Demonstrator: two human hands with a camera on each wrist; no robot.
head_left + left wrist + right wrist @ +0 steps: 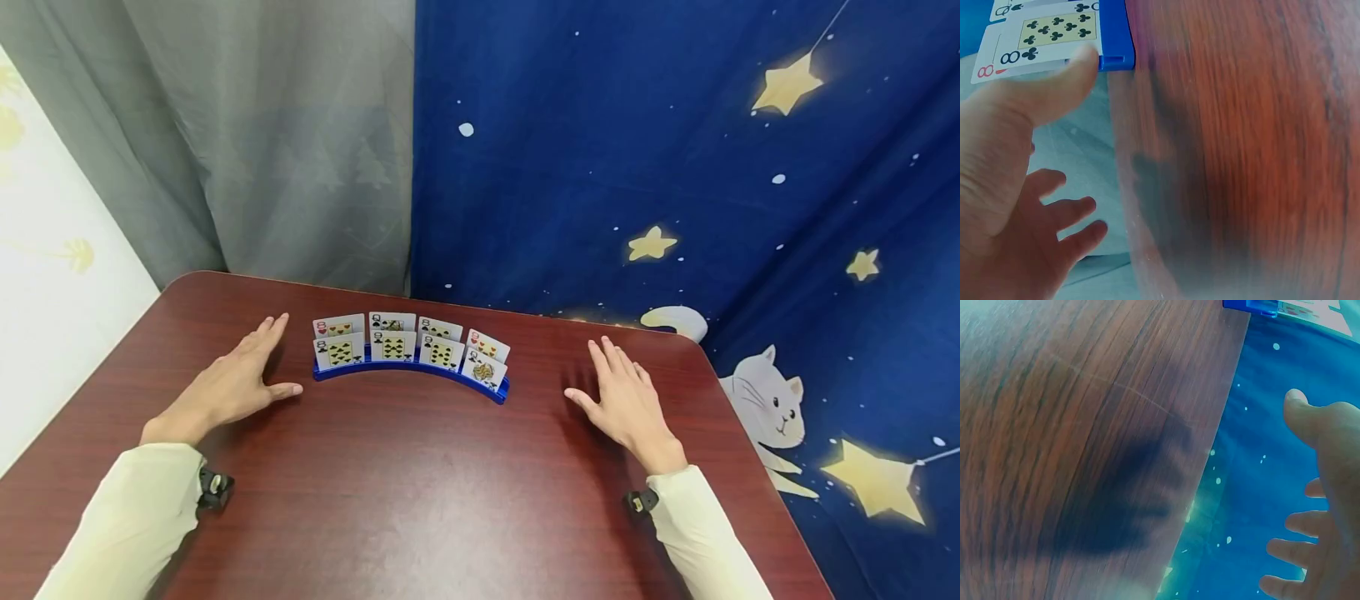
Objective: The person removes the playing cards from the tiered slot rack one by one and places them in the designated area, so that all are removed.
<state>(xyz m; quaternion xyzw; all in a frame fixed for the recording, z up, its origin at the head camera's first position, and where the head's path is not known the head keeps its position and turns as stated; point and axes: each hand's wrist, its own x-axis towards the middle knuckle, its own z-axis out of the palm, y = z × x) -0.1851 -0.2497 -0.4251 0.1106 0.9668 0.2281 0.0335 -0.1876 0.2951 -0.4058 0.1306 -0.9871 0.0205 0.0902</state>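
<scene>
A curved blue card holder (405,365) stands on the table with several playing cards upright in it, in a front row and a back row. At its left end is an eight of clubs (339,353), with a red eight of hearts (322,327) behind it. A black-suited face card (484,371) stands at the right end, before a hearts card (489,343). My left hand (232,383), fingers extended and thumb spread, hovers left of the holder, holding nothing. To the right of the holder, farther off, my right hand (626,404) hovers with spread fingers, also holding nothing.
The reddish-brown wooden table (420,500) has rounded far corners. Beyond its far edge hang a grey curtain (315,167) and a blue curtain (540,192) with stars and a cat. A pale wall (60,250) is at left.
</scene>
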